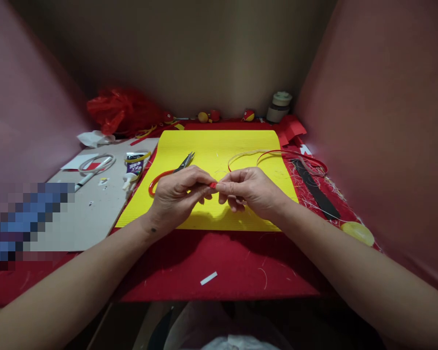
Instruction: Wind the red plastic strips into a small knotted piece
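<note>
Over the yellow ribbed sheet (219, 146), my left hand (180, 192) and my right hand (253, 189) meet. Pinched between their fingertips is a small red strip piece (213, 185), mostly covered by the fingers. Both hands are closed on it. Scissors with orange-red handles (155, 182) lie on the sheet just behind my left hand, blades pointing away to the right. Thin red and yellowish strips (268, 153) curve across the sheet behind my right hand; whether they join the held piece I cannot tell.
On the left, a grey board (105, 204) carries a dark tube (134, 163) and coiled strips (100, 163). A red plastic bag (118, 109), small red-and-yellow ornaments (248, 115) and a lidded jar (279, 107) stand behind. A black strip (316, 189) lies right; a white strip (209, 278) in front.
</note>
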